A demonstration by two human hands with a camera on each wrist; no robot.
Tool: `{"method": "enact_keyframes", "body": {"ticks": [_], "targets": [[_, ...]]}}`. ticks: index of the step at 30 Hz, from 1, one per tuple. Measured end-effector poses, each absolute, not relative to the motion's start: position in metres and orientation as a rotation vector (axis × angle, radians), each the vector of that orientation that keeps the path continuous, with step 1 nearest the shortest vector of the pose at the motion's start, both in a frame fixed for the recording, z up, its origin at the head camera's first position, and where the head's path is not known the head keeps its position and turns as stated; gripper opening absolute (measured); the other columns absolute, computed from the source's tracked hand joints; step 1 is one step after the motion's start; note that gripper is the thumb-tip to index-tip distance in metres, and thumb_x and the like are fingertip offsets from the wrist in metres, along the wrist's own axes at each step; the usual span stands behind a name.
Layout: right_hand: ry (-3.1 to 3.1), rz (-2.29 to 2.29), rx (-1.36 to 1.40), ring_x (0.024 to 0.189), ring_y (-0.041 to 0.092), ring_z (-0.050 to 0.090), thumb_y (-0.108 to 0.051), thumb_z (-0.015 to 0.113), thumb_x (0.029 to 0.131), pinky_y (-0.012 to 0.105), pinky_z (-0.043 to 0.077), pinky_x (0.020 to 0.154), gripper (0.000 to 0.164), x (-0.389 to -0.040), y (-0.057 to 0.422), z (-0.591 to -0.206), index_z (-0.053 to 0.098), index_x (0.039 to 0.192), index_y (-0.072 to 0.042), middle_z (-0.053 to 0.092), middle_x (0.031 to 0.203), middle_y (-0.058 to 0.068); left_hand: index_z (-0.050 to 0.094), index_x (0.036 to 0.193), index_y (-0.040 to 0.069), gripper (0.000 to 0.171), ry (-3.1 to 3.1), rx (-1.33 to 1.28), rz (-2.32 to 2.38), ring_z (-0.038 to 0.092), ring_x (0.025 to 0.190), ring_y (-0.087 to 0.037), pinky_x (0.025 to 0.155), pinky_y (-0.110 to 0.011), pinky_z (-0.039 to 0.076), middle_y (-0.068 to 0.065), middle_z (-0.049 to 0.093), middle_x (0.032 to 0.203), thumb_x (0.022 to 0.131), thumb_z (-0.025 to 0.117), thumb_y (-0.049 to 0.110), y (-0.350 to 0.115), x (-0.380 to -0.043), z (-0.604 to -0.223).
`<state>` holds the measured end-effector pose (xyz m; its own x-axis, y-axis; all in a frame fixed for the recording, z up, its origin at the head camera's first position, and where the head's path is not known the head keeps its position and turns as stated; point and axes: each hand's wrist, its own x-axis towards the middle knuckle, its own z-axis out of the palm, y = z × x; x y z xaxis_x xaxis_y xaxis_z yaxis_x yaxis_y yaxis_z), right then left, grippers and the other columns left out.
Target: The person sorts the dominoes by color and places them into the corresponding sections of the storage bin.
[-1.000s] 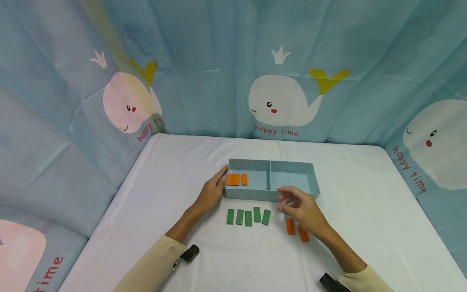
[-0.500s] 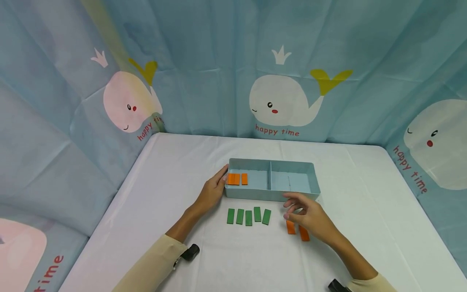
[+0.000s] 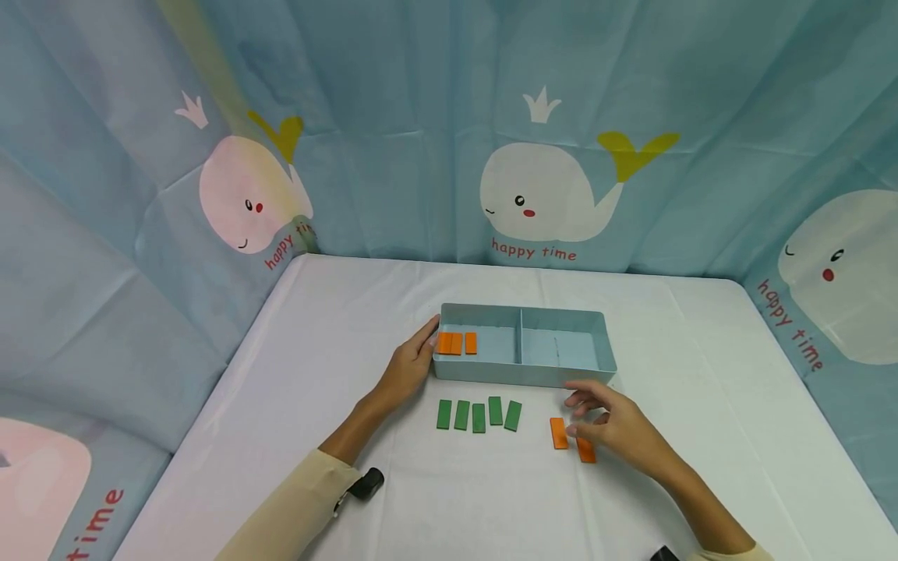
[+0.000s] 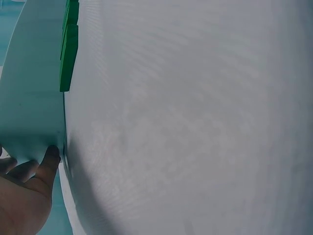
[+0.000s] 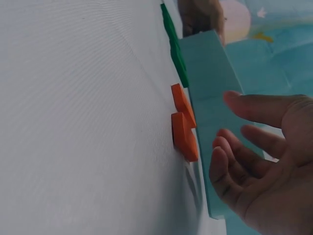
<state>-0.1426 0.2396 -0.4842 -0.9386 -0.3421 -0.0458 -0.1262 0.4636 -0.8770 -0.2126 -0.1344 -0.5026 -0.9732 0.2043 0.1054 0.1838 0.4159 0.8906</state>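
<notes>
My left hand (image 3: pixel 407 370) rests at the left end of a grey-blue two-compartment box (image 3: pixel 519 375); in the left wrist view its fingertips touch the end wall. Orange tiles (image 3: pixel 471 344) lie in the box's left compartment. My right hand (image 3: pixel 620 421) hovers in front of the box's right end, fingers loosely bent, thumb and fingertips apart, holding nothing. Below it are two orange tiles on the table: one (image 3: pixel 558 433) fully visible, the other (image 3: pixel 586 450) partly hidden by the hand. In the right wrist view both orange tiles (image 5: pixel 185 137) stand apart from the fingers.
Several green tiles (image 3: pixel 479 418) lie in a loose row before the box. A divider (image 3: pixel 520 336) splits the box. White cloth covers the table (image 3: pixel 365 296). A blue curtain (image 3: pixel 393 195) with printed whales hangs behind and at the sides.
My right hand has moved right and toward me, from the box's front wall to over the right orange tile, uncovering the left one. The left hand has kept its place.
</notes>
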Motion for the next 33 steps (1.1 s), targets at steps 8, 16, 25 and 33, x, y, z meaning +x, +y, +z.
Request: {"method": "enact_keyframes", "body": {"ticks": [8,16,25,33], "targets": [[2.496,-1.399,-0.38,0.105,0.022,0.064,-0.01,0.087,0.085,0.026,0.059,0.078,0.061,-0.138,0.249,-0.487,0.063,0.142,-0.01,0.07,0.121,0.007,0.028,0.168,0.007,0.053,2.602,0.38,1.676,0.026,0.161,-0.027,0.131,-0.051,0.024,-0.011,0.03,0.174,0.117,0.039,0.018,-0.134,-0.212,-0.503],[2.528,-1.27,-0.367,0.104,0.017,0.061,-0.013,0.094,0.077,0.024,0.058,0.081,0.072,-0.133,0.257,-0.488,0.063,0.143,-0.01,0.071,0.117,0.002,0.028,0.168,0.006,0.054,2.607,0.38,1.667,0.026,0.161,-0.027,0.131,-0.052,0.024,-0.012,0.029,0.174,0.117,0.039,0.018,-0.134,-0.212,-0.502],[2.506,-1.281,-0.394,0.103,0.017,0.057,-0.005,0.095,0.073,0.023,0.057,0.075,0.077,-0.128,0.258,-0.489,0.063,0.143,-0.008,0.067,0.116,0.004,0.028,0.168,0.008,0.054,2.602,0.371,1.672,0.026,0.162,-0.025,0.131,-0.049,0.024,-0.01,0.029,0.174,0.117,0.039,0.021,-0.134,-0.211,-0.5],[2.561,-1.234,-0.458,0.102,0.014,0.055,0.001,0.093,0.071,0.023,0.055,0.073,0.077,-0.126,0.257,-0.494,0.065,0.141,-0.009,0.063,0.116,0.003,0.029,0.168,0.007,0.053,2.615,0.374,1.664,0.027,0.161,-0.026,0.131,-0.05,0.024,-0.009,0.03,0.174,0.117,0.04,0.017,-0.134,-0.212,-0.502]]}}
